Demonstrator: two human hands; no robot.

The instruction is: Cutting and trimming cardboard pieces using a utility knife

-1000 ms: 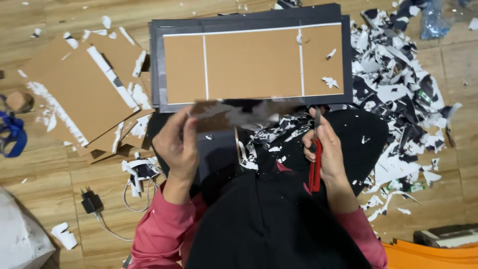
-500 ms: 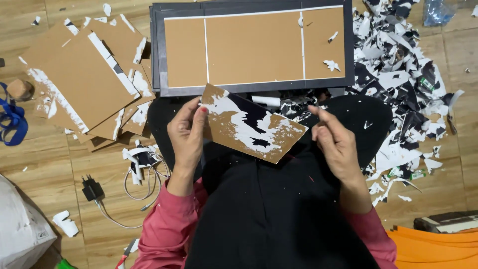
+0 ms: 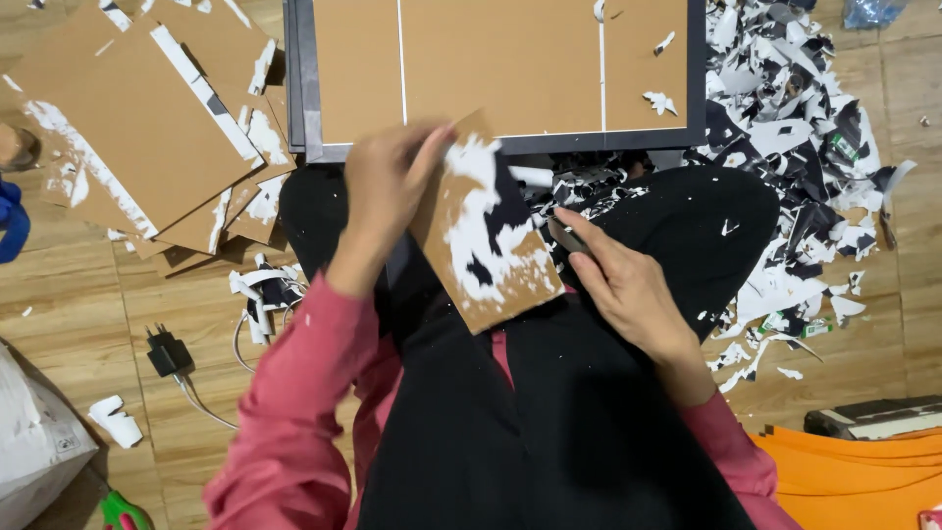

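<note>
Brown cardboard piece with white and black paper remnants (image 3: 486, 236): left hand (image 3: 386, 186) fingers clamped on its edge; right hand (image 3: 628, 285) fingers pinch a thin tool; one dark frame (image 3: 312, 118).

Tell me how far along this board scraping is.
Done: a stack of mostly bare brown boards lies at the left, and torn paper scraps are heaped at the right. In hand: the left hand holds a small board with white and black patches, the right hand at its edge. Left: those patches.

board piece (image 3: 488, 236) turned upright | left hand (image 3: 385, 186) now on its top | right hand (image 3: 628, 285) off it
</note>
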